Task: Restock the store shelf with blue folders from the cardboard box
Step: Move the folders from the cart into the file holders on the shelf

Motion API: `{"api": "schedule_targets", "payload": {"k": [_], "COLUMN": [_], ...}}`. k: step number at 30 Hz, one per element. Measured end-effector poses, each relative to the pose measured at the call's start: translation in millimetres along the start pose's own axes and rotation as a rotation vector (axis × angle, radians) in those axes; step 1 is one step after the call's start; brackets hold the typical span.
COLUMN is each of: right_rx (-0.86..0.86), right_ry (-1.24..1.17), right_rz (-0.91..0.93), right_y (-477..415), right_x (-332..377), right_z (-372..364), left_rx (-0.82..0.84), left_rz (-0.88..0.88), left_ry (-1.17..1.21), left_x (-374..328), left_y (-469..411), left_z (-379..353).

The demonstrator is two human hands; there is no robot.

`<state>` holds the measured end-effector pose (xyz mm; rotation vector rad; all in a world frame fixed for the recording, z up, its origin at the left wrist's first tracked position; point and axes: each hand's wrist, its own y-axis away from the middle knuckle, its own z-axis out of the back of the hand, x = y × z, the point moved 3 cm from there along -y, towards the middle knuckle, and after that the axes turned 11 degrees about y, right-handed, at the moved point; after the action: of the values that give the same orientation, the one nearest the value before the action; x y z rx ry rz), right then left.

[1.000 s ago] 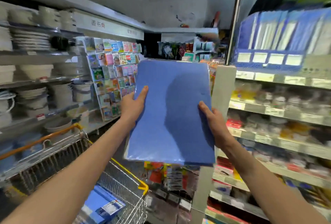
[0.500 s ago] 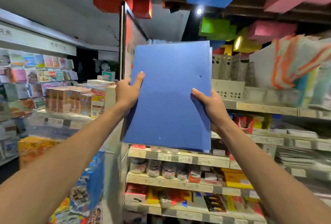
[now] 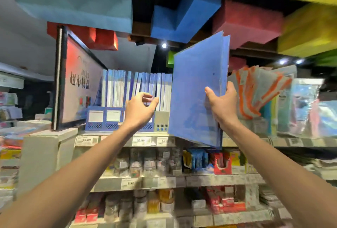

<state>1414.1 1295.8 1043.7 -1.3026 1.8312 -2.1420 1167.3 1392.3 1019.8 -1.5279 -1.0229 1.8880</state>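
Your right hand (image 3: 223,104) is gripping the folders (image 3: 197,91), not yet shelved; your empty, half-curled left hand (image 3: 140,108) is seemingly parting the row (image 3: 136,89).

The blue folders (image 3: 197,100) in the right hand (image 3: 223,103) are showing smooth plastic covers with a soft sheen. The file holders (image 3: 104,120) on the shelf are looking like hard blue plastic with perforated fronts. Paper price tags (image 3: 86,140) are sitting matt along the shelf edge (image 3: 246,143). Overhead, the coloured ceiling blocks (image 3: 76,5) are looking rough and matt.
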Motion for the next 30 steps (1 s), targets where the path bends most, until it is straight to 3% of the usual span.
{"api": "schedule_targets", "payload": {"k": [4,10,15,21,30], "right_rx": [-0.147,-0.204,-0.174,-0.194,-0.113], "right_ry": [0.081,0.141,0.142,0.169,0.126], "right_rz": [0.034,0.008,0.016,0.068,0.095], "right_y": [-45.6,-102.1,-126.1,-151.4,-167.7], "right_x": [-16.5,-44.2,-61.8,-84.3,-120.1], "right_z": [-25.8,-75.3,-126.5,-176.9,-230.8], "left_rx": [0.075,0.116,0.140,0.186,0.152], "left_rz": [-0.143,-0.356,-0.486,-0.517,-0.709], "left_ry": [-0.137,-0.290,-0.340,-0.512,-0.743], "left_x": [26.6,79.3,108.8,141.4,172.3], "left_y": [-43.8,-106.6,-148.7,-185.1,-211.4], "left_z": [-26.4,-66.4,-105.7,-137.7,-149.0]}}
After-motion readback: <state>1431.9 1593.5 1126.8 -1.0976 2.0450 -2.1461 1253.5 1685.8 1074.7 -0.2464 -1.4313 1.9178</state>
